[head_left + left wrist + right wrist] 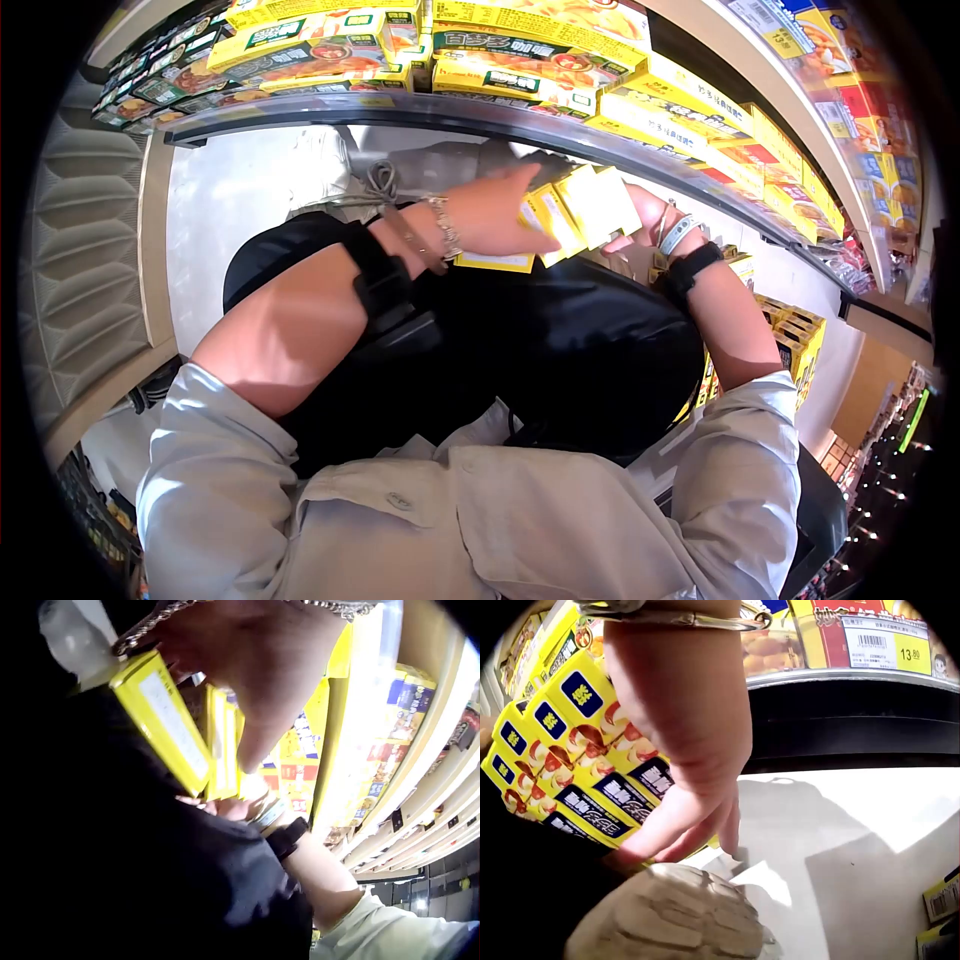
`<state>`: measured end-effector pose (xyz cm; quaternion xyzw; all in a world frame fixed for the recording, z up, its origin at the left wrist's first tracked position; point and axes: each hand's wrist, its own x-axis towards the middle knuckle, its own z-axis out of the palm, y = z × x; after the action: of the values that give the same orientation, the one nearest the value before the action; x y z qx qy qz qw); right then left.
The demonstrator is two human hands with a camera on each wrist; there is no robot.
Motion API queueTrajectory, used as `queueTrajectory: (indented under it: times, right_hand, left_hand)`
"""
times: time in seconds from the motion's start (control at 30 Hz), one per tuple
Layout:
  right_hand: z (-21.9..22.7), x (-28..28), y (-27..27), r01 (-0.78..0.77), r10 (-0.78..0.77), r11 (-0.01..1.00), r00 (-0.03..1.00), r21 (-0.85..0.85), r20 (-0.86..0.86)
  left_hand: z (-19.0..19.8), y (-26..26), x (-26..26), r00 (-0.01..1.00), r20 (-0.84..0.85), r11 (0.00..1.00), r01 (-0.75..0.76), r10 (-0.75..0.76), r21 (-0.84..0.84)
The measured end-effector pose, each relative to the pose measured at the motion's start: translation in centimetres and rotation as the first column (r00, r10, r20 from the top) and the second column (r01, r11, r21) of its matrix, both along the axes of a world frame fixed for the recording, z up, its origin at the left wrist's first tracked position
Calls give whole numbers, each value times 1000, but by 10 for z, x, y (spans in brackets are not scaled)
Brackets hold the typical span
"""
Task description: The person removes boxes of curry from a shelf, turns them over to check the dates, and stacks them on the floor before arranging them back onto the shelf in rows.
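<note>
Though you have the yellow boxes (590,212), putting them away seems left.
Your left hand (490,215) and right hand (646,212) fingers hold them.

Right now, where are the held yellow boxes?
Head view, slightly right of centre: yellow boxes are between left hand and right hand, just below the shelf edge.

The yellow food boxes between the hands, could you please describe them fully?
The yellow food boxes, at least four, look like printed cardboard. Side by side and tilted above the black-covered lap, they show dark blue squares with yellow characters, reddish food pictures and blue bands; one side has a white panel. The left hand grips them from above; the right hand has fingers at their lower edge. No open flap shows.
</note>
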<state>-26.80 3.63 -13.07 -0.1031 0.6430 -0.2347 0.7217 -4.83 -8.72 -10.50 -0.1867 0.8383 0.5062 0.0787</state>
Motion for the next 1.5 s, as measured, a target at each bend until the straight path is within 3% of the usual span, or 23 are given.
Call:
queueTrajectory:
  times: [0.07, 0.2, 0.3, 0.37, 0.4, 0.43, 0.5, 0.53, 0.57, 0.63, 0.67, 0.7, 0.73, 0.77, 0.8, 0.93, 1.03, 1.1, 1.27, 1.33, 1.37, 1.43, 1.5]
  right_hand:
    - [-12, -4, 2, -16, 16, 999, 1000, -29, 5]
    - [-23, -10, 4, -76, 62, 986, 993, -147, -103]
    - [-32, -14, 5, -66, 43, 972, 993, -224, -106]
    - [-30, -11, 8, 40, -78, 964, 988, -264, -133]
    - [-28, -11, 8, 47, -86, 964, 986, -261, -140]
    - [-27, -9, 8, 62, -100, 961, 987, -268, -129]
    - [-26, -4, 9, 241, -244, 955, 970, -175, 4]
    - [-35, -10, 13, 245, -235, 951, 969, -186, 75]
    - [-32, -9, 14, 256, -244, 948, 966, -190, 84]
    - [-21, -7, 16, 242, -220, 964, 959, -111, 179]
    - [-10, -1, 13, 220, -213, 973, 972, -66, 103]
    - [-15, -1, 14, 226, -218, 972, 970, -68, 110]
    - [-23, -4, 16, 193, -181, 980, 963, -43, 197]
    - [-29, -7, 18, 157, -144, 987, 948, -23, 282]
    - [-35, -10, 19, 147, -128, 989, 908, -16, 399]
    - [-39, -10, 29, 90, -49, 989, 948, -115, 313]
    - [-33, -10, 30, 225, -173, 963, 939, -151, 299]
    - [-31, -10, 24, 310, -259, 912, 943, -269, 208]
    - [-28, -4, 23, 255, -185, 916, 953, -309, 240]
    - [-25, -4, 20, -284, 235, 918, 952, -277, -196]
    - [-25, 0, 19, -285, 236, 916, 952, -282, -195]
    - [-25, 11, 16, -450, 174, 694, 862, -562, -476]
    - [-24, 16, 11, -518, 204, 679, 814, -521, -543]
  left_hand:
    - [17, -5, 20, 989, 91, 982, 131, -119, -137]
    - [23, -19, 29, 861, 346, 896, 431, -374, -105]
    - [4, -14, 24, 906, 344, 910, 339, -247, -240]
    - [-2, -16, 20, 999, 40, 929, 12, 3, -371]
    - [-2, -17, 14, 992, -9, 966, -128, 130, -226]
    - [-4, -16, 11, 993, -1, 965, -114, 117, -235]
    - [-19, -14, 9, 981, -37, 982, -191, 191, 2]
    - [-27, -14, 10, 979, 2, 945, -195, 202, 262]
    - [-21, -11, 11, 981, 9, 949, -188, 192, 254]
    - [-8, 1, 13, 951, 147, 724, -302, 271, 620]
    - [-13, 2, 13, 976, 77, 739, -206, 205, 642]
    - [-17, 5, 14, 976, 82, 742, -206, 201, 638]
    - [-20, 9, 16, 997, -68, 968, -15, 33, 249]
    - [-22, 12, 16, 974, -131, 966, 155, -185, -209]
    - [-24, 13, 14, 986, -114, 972, 97, -123, -214]
    - [-22, 9, 8, 998, 35, 998, -55, 53, 39]
    - [-26, 4, 4, 990, -82, 993, -109, 113, 54]
    - [-35, -2, -1, 929, -325, 983, -184, 176, 5]
    - [-32, -5, -2, 929, -212, 952, -303, 303, 33]
    - [-32, -4, -2, 930, -114, 937, -349, 348, 14]
    - [-38, -6, -1, 930, -114, 936, -351, 350, 9]
    - [-63, -10, 2, 947, -83, 950, -305, 310, 71]
    - [-79, -10, 5, 951, -45, 942, -297, 307, 156]
